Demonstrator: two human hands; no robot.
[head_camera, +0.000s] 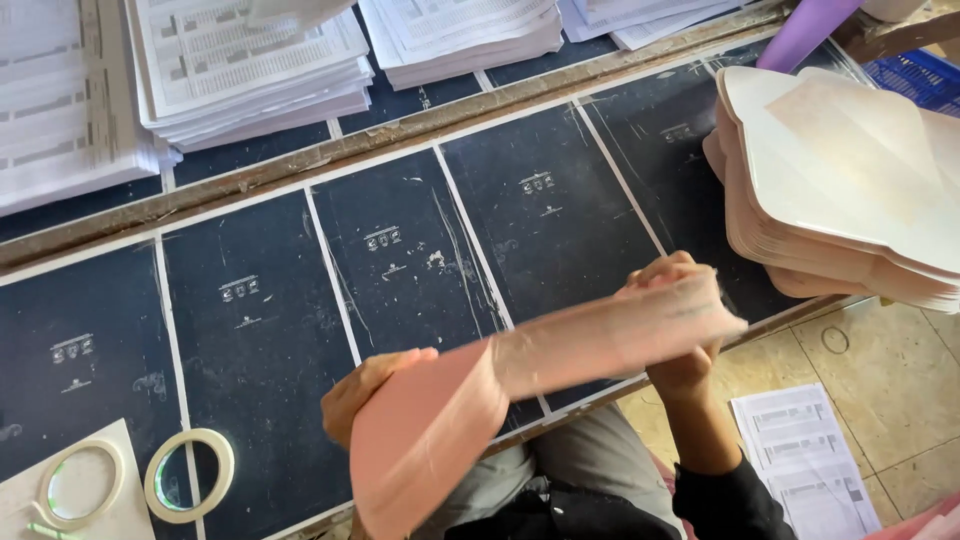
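A thick bundle of pinkish-tan shaped card sheets (530, 375) sits up off the work surface, held in front of the person's body, bowed between two hands. The right hand (675, 320) has it at the far end, fingers wrapped over the top edge and closed tight on the bundle. The left hand (365, 390) grips the near, rounded end from behind, fingers curled round the edge; most of that hand is hidden by the card.

Beneath lies the dark work table covered in black printed panels (400, 250), white seams between them. On the table to the right, a tall stack of cream shaped card blanks (850, 190) rests well apart from the held bundle. At the lower left, a roll of pale tape (190, 475) lies flat, just beside a second tape roll (80, 485) sitting on a beige card.

Across the far edge, past a worn wooden strip (400, 125), stand piles of white printed sheets (250, 60). On the tiled floor at the right, loose printed papers (805, 455) lie near the person's dark sleeve (725, 500).
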